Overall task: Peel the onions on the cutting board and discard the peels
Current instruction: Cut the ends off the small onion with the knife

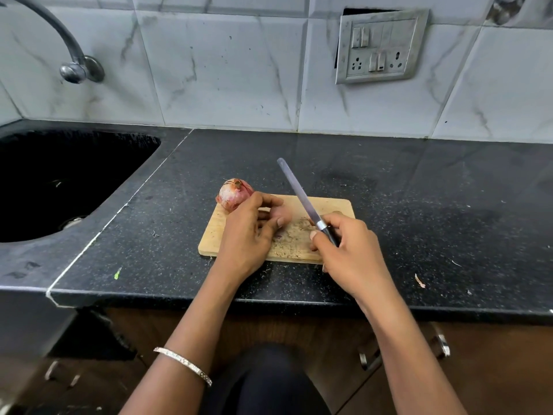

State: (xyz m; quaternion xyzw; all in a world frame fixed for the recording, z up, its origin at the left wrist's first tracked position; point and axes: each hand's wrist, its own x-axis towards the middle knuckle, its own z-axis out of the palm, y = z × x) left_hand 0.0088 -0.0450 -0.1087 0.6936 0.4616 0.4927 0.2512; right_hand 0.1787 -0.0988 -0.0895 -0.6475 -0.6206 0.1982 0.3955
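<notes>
While the right hand closes its fingers and thumb around the black handle of a long steel knife, the blade points up and to the left, above the middle of the frame. A round red onion with dry papery skin lies on the upper left corner of the rectangular light wooden cutting board. It is touching the upper edge of the left hand, just above the knuckles. The fingers of this hand are half curled and turned to the right. I cannot tell if they really grip the onion or only lean against it. The knife is near the onion but apart from it, on its right side. Small crumbs cover the board between both hands. The board rests on a black speckled stone countertop, and a dark sink is at the left of the frame. A thin silver bracelet is on the left wrist.
</notes>
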